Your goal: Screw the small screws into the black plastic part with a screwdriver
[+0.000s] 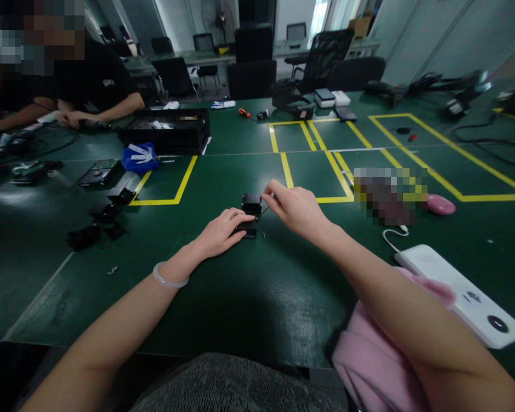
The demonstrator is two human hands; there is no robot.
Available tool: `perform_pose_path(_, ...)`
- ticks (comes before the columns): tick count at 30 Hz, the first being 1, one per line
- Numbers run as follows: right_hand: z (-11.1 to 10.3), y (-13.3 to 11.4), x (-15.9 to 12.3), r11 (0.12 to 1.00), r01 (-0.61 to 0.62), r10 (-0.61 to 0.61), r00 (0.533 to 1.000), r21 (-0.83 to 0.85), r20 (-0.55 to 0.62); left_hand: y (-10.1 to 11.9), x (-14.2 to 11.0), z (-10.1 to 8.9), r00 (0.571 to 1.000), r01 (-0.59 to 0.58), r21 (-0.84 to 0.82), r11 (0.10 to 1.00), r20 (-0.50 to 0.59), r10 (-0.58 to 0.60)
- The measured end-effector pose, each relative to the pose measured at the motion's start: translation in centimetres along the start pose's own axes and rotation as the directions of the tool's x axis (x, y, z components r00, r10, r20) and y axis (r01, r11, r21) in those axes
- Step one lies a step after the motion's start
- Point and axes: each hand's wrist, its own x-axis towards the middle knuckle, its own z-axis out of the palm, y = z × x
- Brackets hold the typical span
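A small black bracket-like part (252,204) sits on the green table in front of me. My left hand (223,232) grips its near end, thumb at the front edge and fingers over the top. At the part's right side, my right hand (294,207) is closed in a pinch. A thin metal rod (264,211), perhaps a hex key, runs from those fingertips towards the part; most of it is hidden. Just right of the part lies a tiny screw (264,234).
Several similar black parts (105,213) and loose screws (113,270) lie to the left. Behind them are a blue bag (140,158) and a black crate (167,134). A white power bank (461,294), pink cloth (369,343) and pink mouse (441,204) are at right. A person sits far left.
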Motion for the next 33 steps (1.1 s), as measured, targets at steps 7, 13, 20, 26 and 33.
perform_pose_path(7, -0.15, 0.01, -0.02, 1.0, 0.002, -0.002, 1.0, 0.028, -0.013, 0.05, 0.0, -0.09, 1.0, 0.003, -0.016, 1.0, -0.003, -0.003)
perform_pose_path(13, -0.03, 0.12, -0.01, 0.999, 0.019, -0.018, 0.999, 0.039, -0.029, 0.13, 0.0, -0.16, 1.0, 0.007, -0.019, 1.0, 0.0, -0.007)
perform_pose_path(20, -0.16, 0.0, -0.02, 1.0, 0.009, -0.009, 1.0, -0.003, -0.004, 0.07, -0.03, -0.09, 1.0, -0.003, -0.014, 1.0, -0.002, 0.003)
perform_pose_path(26, -0.18, -0.06, 0.0, 0.999, 0.011, -0.01, 1.0, 0.051, -0.017, -0.06, -0.01, 0.02, 1.0, -0.008, -0.012, 1.0, -0.005, 0.008)
perform_pose_path(33, -0.11, 0.02, -0.05, 0.999, 0.014, -0.014, 1.0, 0.028, -0.024, 0.1, 0.01, -0.17, 1.0, 0.003, -0.012, 1.0, 0.005, -0.003)
